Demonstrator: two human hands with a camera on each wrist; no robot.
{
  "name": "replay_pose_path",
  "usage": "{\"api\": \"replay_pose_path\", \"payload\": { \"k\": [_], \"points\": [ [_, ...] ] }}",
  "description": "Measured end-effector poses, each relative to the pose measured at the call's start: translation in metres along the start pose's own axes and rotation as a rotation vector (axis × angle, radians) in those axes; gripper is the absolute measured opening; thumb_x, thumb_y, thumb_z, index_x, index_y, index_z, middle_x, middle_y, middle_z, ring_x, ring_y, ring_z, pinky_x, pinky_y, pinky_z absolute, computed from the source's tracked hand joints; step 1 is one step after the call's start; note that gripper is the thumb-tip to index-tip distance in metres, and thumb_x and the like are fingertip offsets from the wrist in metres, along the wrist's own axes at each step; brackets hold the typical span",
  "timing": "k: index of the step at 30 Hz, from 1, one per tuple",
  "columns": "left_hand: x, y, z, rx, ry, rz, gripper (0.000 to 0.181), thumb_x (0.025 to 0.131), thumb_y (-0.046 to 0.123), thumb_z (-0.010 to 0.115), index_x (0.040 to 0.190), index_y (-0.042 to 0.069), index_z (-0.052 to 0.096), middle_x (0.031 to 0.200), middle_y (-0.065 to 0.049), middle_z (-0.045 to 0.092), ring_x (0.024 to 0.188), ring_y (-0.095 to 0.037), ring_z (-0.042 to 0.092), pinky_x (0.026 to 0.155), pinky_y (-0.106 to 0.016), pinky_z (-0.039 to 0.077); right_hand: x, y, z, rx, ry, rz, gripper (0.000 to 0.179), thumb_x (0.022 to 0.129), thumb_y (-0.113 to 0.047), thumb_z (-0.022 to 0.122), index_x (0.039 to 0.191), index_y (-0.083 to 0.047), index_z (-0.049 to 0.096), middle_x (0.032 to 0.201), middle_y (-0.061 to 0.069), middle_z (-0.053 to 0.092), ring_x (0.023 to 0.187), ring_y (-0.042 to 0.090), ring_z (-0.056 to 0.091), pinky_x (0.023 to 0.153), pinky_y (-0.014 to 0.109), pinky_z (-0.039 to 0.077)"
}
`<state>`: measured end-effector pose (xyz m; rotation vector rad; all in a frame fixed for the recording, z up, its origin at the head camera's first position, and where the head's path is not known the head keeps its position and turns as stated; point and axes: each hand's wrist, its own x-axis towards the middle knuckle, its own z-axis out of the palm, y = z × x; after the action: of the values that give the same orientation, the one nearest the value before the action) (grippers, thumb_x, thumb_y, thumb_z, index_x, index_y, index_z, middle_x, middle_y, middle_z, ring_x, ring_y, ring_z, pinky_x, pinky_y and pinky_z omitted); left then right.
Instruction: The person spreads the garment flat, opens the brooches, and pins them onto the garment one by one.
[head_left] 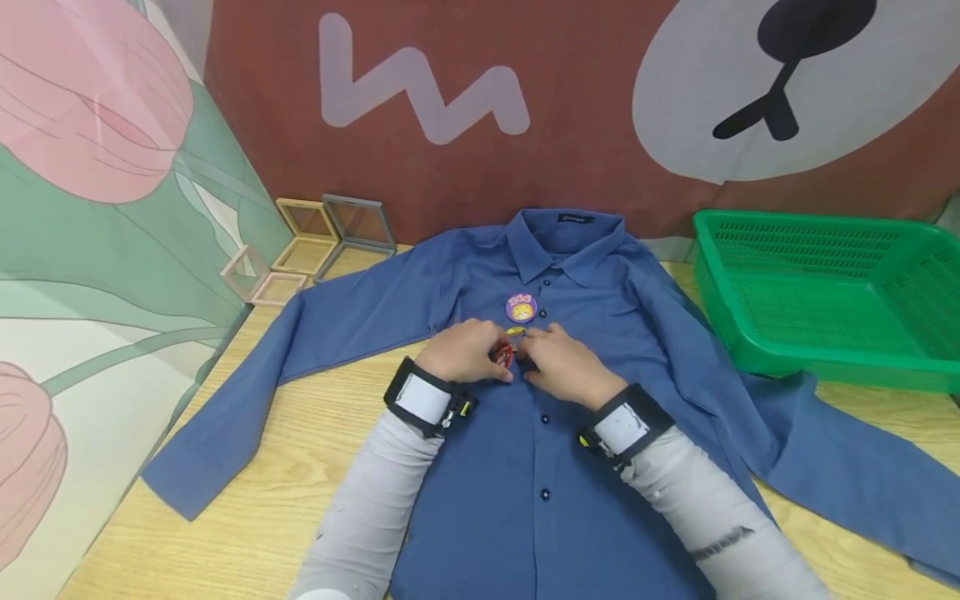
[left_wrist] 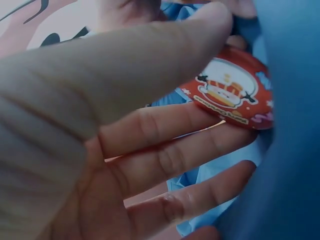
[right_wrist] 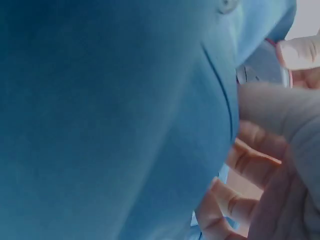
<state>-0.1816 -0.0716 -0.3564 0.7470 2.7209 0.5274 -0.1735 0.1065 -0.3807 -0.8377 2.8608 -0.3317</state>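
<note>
A blue button-up shirt lies spread on the table, front side up. My left hand pinches a round red pin badge between thumb and fingers. A white cartoon figure is printed on the badge, which stands tilted over the shirt front. Its pale back shows in the right wrist view. My right hand is bent close beside it at the button placket, its fingertips hidden by shirt cloth. Above the hands a purple badge with a bear face sits on the shirt, and a partly covered yellow badge is just below.
A green plastic basket stands at the right, near one sleeve. Several small hinged frames stand open at the back left. The wooden table meets a printed wall behind the shirt collar.
</note>
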Motion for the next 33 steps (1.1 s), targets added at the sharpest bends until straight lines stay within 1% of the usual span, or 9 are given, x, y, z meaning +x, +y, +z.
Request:
{"api": "replay_pose_path", "payload": {
  "k": [5,8,12,15,17,19,23,27,33],
  "points": [
    [0.0,0.0,0.002,0.014,0.0,-0.021,0.023,0.082,0.032,0.082,0.09,0.014,0.07,0.076,-0.001,0.062,0.068,-0.016,0.058,0.062,-0.03,0.044,0.01,-0.004,0.001,-0.041,0.038,-0.025,0.004,0.088,-0.004,0.07,0.09,-0.008,0.071,0.089,0.005,0.068,0.089,0.027,0.058,0.08,0.041,0.051],
    [0.0,-0.001,0.002,0.016,-0.002,-0.031,0.022,0.082,0.032,0.082,0.089,0.014,0.07,0.075,0.0,0.061,0.068,-0.016,0.058,0.062,-0.03,0.044,0.015,-0.001,0.002,-0.047,0.058,-0.059,0.012,0.09,-0.004,0.066,0.079,-0.008,0.069,0.076,0.003,0.065,0.084,0.026,0.06,0.08,0.041,0.05],
    [0.0,0.0,0.003,-0.006,-0.01,-0.036,0.022,0.083,0.032,0.081,0.084,0.014,0.069,0.071,0.0,0.058,0.064,-0.016,0.056,0.059,-0.028,0.041,0.014,0.006,0.002,0.0,0.086,-0.09,0.018,0.088,-0.003,0.068,0.072,-0.011,0.067,0.07,0.001,0.062,0.076,0.022,0.056,0.076,0.039,0.047],
    [0.001,-0.001,0.003,-0.027,-0.002,-0.033,0.023,0.085,0.031,0.08,0.08,0.013,0.067,0.067,-0.001,0.055,0.061,-0.016,0.054,0.056,-0.027,0.039,0.01,0.01,0.001,0.06,0.111,-0.085,0.014,0.088,-0.003,0.069,0.076,-0.012,0.069,0.077,0.001,0.065,0.078,0.02,0.052,0.074,0.037,0.045],
    [0.001,-0.002,0.003,-0.03,0.021,-0.027,0.023,0.085,0.031,0.079,0.08,0.012,0.066,0.067,-0.001,0.055,0.06,-0.016,0.053,0.056,-0.027,0.038,0.008,0.011,0.0,0.084,0.125,-0.076,0.011,0.089,-0.004,0.069,0.082,-0.012,0.07,0.085,0.002,0.067,0.083,0.021,0.05,0.074,0.037,0.045],
    [0.002,-0.003,0.003,-0.027,0.05,-0.02,0.023,0.085,0.03,0.079,0.083,0.012,0.067,0.068,-0.001,0.055,0.062,-0.016,0.053,0.057,-0.027,0.039,0.006,0.011,-0.001,0.098,0.131,-0.056,0.008,0.091,-0.006,0.069,0.087,-0.013,0.07,0.092,0.002,0.067,0.087,0.022,0.049,0.073,0.037,0.047],
    [0.004,-0.003,0.004,-0.007,0.092,-0.011,0.023,0.085,0.03,0.08,0.089,0.011,0.068,0.072,-0.001,0.057,0.066,-0.016,0.054,0.059,-0.028,0.039,0.004,0.01,-0.002,0.097,0.132,-0.045,0.009,0.094,-0.007,0.066,0.089,-0.014,0.068,0.094,0.002,0.066,0.089,0.023,0.049,0.071,0.039,0.047],
    [0.005,-0.003,0.005,-0.004,0.08,-0.004,0.022,0.084,0.028,0.08,0.093,0.012,0.069,0.075,-0.002,0.058,0.068,-0.016,0.056,0.062,-0.029,0.041,0.004,0.01,-0.003,0.108,0.132,-0.038,0.007,0.096,-0.008,0.065,0.093,-0.014,0.067,0.097,0.003,0.067,0.09,0.023,0.049,0.072,0.04,0.048],
    [0.006,-0.001,0.005,-0.004,0.025,0.026,0.029,0.085,0.026,0.08,0.11,0.014,0.071,0.081,0.0,0.061,0.074,-0.016,0.057,0.066,-0.03,0.043,0.006,0.013,-0.002,0.142,0.112,-0.019,0.008,0.097,-0.008,0.062,0.093,-0.014,0.066,0.094,0.003,0.067,0.091,0.024,0.05,0.073,0.041,0.048]
  ]
}}
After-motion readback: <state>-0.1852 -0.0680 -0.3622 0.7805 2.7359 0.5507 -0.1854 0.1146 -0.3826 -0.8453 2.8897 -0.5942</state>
